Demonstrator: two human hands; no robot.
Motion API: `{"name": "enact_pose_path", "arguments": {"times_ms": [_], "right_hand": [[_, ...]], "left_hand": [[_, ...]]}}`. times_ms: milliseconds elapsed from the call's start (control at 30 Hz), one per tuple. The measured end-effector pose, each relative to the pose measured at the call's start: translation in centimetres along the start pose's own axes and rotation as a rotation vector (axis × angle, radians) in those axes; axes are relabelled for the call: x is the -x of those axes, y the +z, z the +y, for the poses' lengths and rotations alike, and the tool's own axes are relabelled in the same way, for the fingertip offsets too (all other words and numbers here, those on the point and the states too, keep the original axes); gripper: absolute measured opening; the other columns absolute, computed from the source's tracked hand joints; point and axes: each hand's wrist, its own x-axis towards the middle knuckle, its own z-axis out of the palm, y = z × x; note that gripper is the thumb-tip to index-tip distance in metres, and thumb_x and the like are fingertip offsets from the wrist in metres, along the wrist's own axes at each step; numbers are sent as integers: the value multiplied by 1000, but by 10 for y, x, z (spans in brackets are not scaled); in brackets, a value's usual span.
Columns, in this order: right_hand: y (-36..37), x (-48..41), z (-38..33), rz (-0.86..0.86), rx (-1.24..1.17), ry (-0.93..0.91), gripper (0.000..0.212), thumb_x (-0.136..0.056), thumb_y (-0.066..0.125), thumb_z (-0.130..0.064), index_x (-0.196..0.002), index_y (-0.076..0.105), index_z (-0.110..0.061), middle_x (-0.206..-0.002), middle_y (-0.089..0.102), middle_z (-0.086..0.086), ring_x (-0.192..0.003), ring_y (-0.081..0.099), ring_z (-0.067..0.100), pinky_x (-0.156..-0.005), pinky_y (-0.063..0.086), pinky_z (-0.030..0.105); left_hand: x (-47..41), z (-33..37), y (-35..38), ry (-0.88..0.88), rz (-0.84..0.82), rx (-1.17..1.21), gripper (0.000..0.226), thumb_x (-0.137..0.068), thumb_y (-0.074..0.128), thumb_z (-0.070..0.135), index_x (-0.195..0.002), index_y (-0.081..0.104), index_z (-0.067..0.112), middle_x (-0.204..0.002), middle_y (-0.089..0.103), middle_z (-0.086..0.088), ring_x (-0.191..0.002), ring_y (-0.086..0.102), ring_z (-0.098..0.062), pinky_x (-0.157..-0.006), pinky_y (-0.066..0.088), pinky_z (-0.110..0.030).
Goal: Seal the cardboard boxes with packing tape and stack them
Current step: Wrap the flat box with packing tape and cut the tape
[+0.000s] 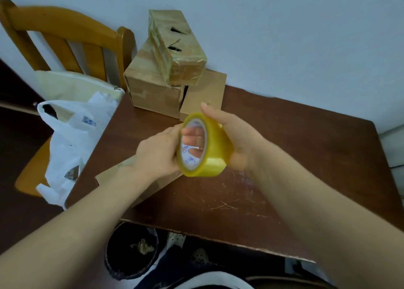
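Both hands hold the tape roll [215, 150] in the air above the bench [284, 157], centre of view. Right hand [238, 135] wraps round the roll's outer band from the right, thumb up over the top. Left hand [157, 153] grips the left rim. Fingers show through the core. Low box [157, 186] lies on the bench under the left wrist, below the roll. Far corner, by the wall: taped box [177, 48] sits tilted on a larger box [150, 89], with a third box [203, 94] just beside it. Plastic bag [65, 135] on chair [65, 26] at left.
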Motion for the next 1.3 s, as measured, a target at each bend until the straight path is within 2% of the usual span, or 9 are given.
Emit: {"name": "enact_pose_path", "arguments": {"times_ms": [167,367,600,700,800,933,1000,1100,1300], "right_hand": [[6,32,13,37,176,-169,28,-95,57,-25,-85,59,1,-58,59,12,-41,54,20,-46,48,25],[-18,55,39,113,580,-166,18,-96,56,-29,-100,63,-13,-59,63,8,-42,57,21,-44,48,25],[-45,18,65,244,693,5,26,-96,56,-33,-98,59,-6,-54,64,5,-41,59,22,-45,48,25],[-48,-4,70,252,746,87,39,-96,55,-38,-107,54,0,-53,66,4,-44,63,22,-49,49,24],[-46,-24,72,249,844,128,45,-95,53,-42,-109,52,0,-58,69,7,-49,66,21,-73,57,39],[-41,-39,73,264,987,155,39,-95,48,-42,-100,55,-4,-68,73,13,-56,64,17,-86,55,44],[-40,-40,73,271,1023,157,36,-94,47,-41,-96,54,-5,-68,73,13,-54,63,15,-85,56,43],[-39,-41,76,282,1036,154,35,-93,46,-37,-87,55,-3,-64,72,11,-54,64,22,-81,57,46],[-37,-39,75,306,1062,121,33,-94,49,-39,-85,59,-8,-65,72,9,-47,64,16,-82,57,42]], "left_hand": [[-7,-4,-6,-17,-45,-19,77,-75,66,47,-141,29,40,-134,51,9,-118,53,-25,-83,39,-35],[-16,-1,-7,-23,-124,-84,91,-65,76,46,-142,28,42,-127,55,10,-115,54,-21,-81,39,-32],[-26,-19,-14,-105,-290,406,88,-61,87,24,-140,47,17,-116,54,13,-107,53,-3,-90,39,-16],[-28,-27,-14,-161,-302,494,91,-59,88,19,-140,47,15,-114,56,14,-95,53,7,-74,39,-5],[-29,-33,-18,-196,-414,453,98,-63,87,19,-147,35,17,-136,46,7,-116,46,-4,-90,37,-15],[-25,-29,-26,-125,-623,296,112,-73,75,42,-153,0,20,-159,12,2,-141,9,-7,-111,14,-23],[-23,-18,-21,-154,-470,292,111,-73,50,75,-151,-10,25,-159,-8,9,-133,-15,-2,-108,-4,-27],[-15,3,5,-87,-235,107,97,-82,17,78,-151,-11,16,-160,-11,1,-142,-12,-11,-112,-4,-29],[-19,-16,26,-114,-380,147,99,-72,10,82,-151,-11,26,-160,-12,0,-146,-8,-13,-115,-3,-36]]}}
